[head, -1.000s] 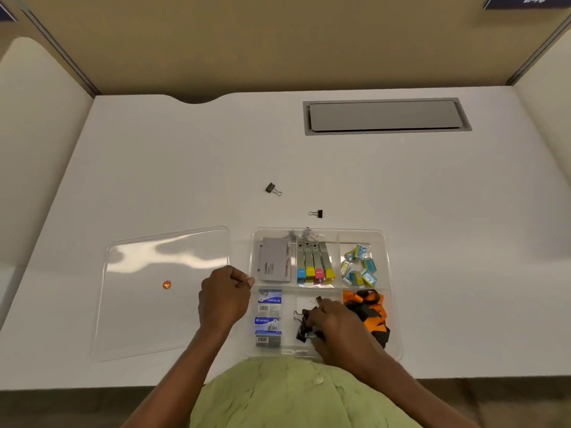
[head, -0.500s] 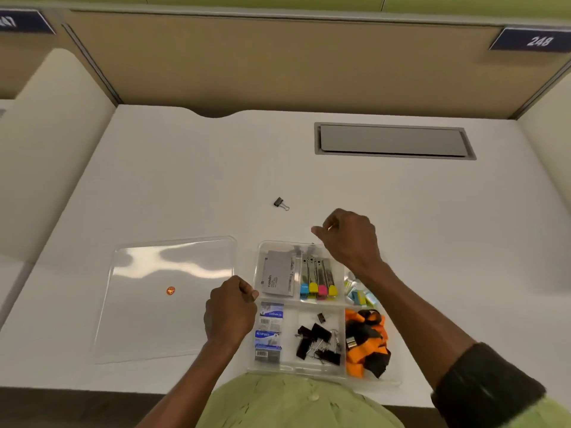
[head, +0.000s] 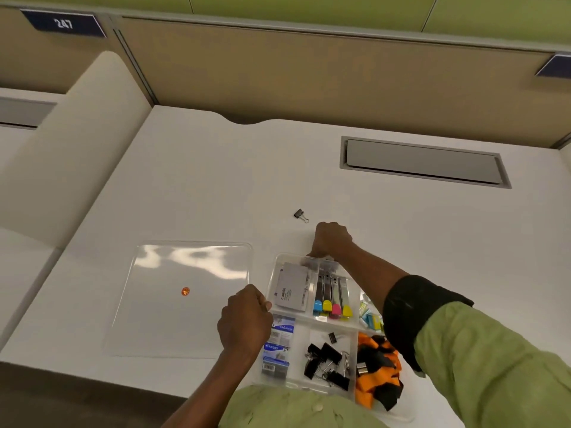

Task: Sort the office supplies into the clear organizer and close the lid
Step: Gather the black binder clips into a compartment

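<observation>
The white desk [head: 216, 180] carries everything. The flat clear plastic lid [head: 173, 319] lies off the box, left of the left hand [head: 244, 319]. The clear compartmented plastic organizer [head: 272, 282] sits open just right of that hand, which stays curled in a fist against its left rim. Whether it pinches the rim I cannot tell. The right hand [head: 332, 239] has dropped to the far rim, fingers curled under, and anything pinched is hidden. The small black binder clip [head: 300, 214] lies unmoved just beyond its knuckles.
</observation>
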